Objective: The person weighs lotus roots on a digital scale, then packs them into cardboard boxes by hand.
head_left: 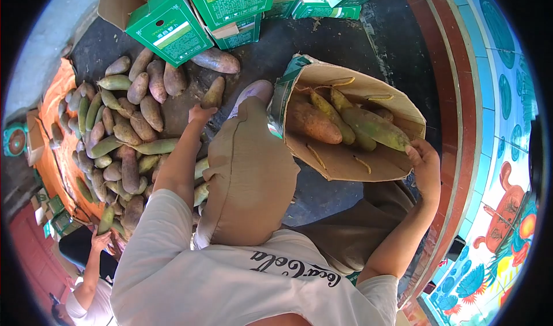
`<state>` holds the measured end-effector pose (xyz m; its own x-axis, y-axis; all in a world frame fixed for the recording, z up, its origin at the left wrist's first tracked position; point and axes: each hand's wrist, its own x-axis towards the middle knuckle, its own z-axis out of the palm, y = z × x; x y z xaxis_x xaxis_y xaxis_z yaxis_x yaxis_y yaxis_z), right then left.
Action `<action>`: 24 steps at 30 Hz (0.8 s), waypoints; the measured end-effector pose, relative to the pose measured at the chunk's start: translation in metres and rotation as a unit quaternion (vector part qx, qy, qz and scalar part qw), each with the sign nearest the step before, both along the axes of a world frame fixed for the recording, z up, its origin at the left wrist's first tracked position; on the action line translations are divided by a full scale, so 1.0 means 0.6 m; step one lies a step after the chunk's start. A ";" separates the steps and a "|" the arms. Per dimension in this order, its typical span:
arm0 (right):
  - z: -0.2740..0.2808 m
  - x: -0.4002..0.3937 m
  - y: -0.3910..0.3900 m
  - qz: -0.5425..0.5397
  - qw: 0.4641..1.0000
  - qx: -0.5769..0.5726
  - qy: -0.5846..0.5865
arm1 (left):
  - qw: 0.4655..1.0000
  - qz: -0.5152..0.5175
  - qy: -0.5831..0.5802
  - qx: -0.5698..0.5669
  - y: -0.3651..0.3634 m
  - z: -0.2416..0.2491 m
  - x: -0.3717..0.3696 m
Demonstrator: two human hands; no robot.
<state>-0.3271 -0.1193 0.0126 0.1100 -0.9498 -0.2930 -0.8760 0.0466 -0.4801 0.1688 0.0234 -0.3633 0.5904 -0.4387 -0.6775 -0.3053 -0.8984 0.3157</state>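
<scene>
While right hand (425, 163) pinched green tuber (374, 127) by tip, left hand (201, 115) gripped brown tuber (213, 92), long axis pointing away.

The head view looks forward and steeply down, wide and round-edged, from close above the shirt (230, 280), nearer than the left fingers (208, 111) and right fingers (413, 152).

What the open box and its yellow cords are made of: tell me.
The open box looks like cardboard: matte, plain brown inside, green outside with print, possibly coated. The yellow cords look like rope, ridged as if twisted; whether natural or synthetic fibre, I can't tell.
</scene>
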 end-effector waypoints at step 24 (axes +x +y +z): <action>0.036 -0.016 0.043 0.023 0.983 -0.045 -0.175 | 0.885 0.207 0.242 -0.340 0.106 0.386 -0.024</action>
<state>-0.3368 -0.0934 0.0340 0.2323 -0.9618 -0.1451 -0.6560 -0.0447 -0.7535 0.1543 0.0872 -0.1317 0.5090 -0.6562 -0.5570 0.3241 -0.4534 0.8303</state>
